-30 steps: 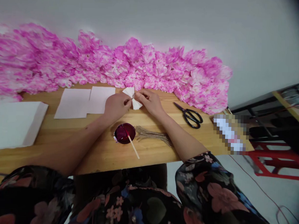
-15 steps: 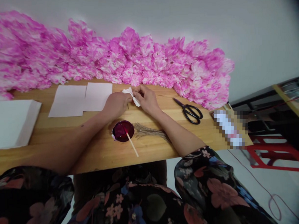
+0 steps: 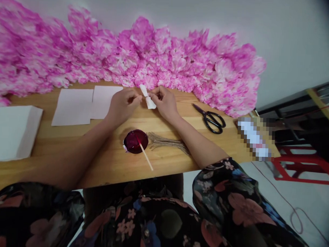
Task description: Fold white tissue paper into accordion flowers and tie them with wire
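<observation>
A small folded white paper bundle (image 3: 147,97), pinched in the middle like a bow, is held between both hands above the wooden table (image 3: 179,156). My left hand (image 3: 122,104) grips it from the left with closed fingers. My right hand (image 3: 163,102) pinches it from the right. Just in front of the hands sit a small dish of dark red dye (image 3: 135,141) with a wooden stick (image 3: 146,157) leaning in it, and a bundle of brown twine pieces (image 3: 166,143).
A long heap of pink paper flowers (image 3: 145,61) lines the wall behind the table. Two white paper sheets (image 3: 84,104) and a white paper stack (image 3: 11,130) lie at the left. Black scissors (image 3: 211,118) lie at the right, a red stool (image 3: 300,168) beyond the table's edge.
The paper bundle's fanned ends have been squeezed narrower between the hands. The view has tilted slightly, so the flowers sit higher in frame; hands stay at the same spot.
</observation>
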Demonstrator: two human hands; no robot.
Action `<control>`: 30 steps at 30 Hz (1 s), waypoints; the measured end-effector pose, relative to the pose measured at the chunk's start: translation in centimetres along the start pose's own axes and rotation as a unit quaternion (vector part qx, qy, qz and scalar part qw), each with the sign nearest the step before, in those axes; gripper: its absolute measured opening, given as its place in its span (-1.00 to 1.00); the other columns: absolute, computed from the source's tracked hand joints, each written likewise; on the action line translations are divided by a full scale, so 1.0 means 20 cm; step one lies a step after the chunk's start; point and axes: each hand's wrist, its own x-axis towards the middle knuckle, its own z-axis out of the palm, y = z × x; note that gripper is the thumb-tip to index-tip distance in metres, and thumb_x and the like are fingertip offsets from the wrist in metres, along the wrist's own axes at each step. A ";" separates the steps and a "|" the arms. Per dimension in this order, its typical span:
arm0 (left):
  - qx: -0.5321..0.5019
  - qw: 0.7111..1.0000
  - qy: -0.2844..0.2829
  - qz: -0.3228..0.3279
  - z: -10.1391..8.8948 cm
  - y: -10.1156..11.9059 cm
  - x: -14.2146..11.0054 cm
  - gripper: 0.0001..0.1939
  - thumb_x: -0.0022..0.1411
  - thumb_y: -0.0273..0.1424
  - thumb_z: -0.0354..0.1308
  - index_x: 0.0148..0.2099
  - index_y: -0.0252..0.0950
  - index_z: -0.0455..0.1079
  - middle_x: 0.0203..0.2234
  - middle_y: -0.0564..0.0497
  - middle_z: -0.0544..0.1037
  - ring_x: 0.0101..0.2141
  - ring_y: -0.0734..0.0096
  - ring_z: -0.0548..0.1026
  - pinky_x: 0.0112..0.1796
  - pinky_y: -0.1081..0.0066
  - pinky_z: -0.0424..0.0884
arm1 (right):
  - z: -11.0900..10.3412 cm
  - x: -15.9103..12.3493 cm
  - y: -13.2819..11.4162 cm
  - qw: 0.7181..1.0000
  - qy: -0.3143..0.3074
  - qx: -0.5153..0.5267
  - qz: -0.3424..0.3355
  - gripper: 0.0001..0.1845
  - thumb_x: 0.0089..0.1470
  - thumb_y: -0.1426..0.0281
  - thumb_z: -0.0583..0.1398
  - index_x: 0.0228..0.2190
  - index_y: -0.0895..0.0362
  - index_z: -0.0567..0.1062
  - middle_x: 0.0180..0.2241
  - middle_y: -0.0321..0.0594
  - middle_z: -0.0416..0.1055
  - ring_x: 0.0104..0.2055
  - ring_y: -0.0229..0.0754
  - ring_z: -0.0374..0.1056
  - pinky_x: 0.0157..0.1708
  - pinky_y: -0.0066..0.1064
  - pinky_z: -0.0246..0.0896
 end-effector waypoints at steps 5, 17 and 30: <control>-0.152 0.988 0.011 -0.012 -0.01 0.00 0.00 -0.79 0.29 -0.33 0.18 -0.39 -0.27 0.49 -0.27 -0.04 0.66 -0.21 0.31 0.57 -0.10 0.31 0.46 | 0.01 0.01 0.02 1.000 -0.015 -0.020 0.000 -0.82 0.22 0.23 0.27 -0.35 0.05 0.49 -0.36 -0.27 0.51 -0.32 -0.17 0.35 -0.27 -0.32 0.27; -0.180 0.980 -0.009 -0.086 0.04 -0.01 0.02 -0.71 0.38 -0.21 0.17 -0.26 -0.29 0.60 -0.48 0.02 0.58 -0.40 0.40 0.51 -0.28 0.40 0.48 | 0.00 0.01 0.00 0.989 -0.048 0.130 0.047 -0.72 0.27 0.13 0.23 -0.33 0.07 0.42 -0.36 -0.29 0.48 -0.28 -0.21 0.37 -0.25 -0.36 0.29; -0.298 0.944 0.036 -0.138 0.02 0.00 0.01 -0.76 0.23 -0.21 0.32 -0.34 -0.28 0.63 -0.42 -0.01 0.64 -0.42 0.49 0.49 -0.33 0.48 0.44 | -0.02 0.01 -0.01 0.988 -0.045 0.146 0.026 -0.69 0.22 0.13 0.23 -0.41 0.07 0.36 -0.47 -0.39 0.28 -0.38 -0.27 0.18 -0.29 -0.38 0.11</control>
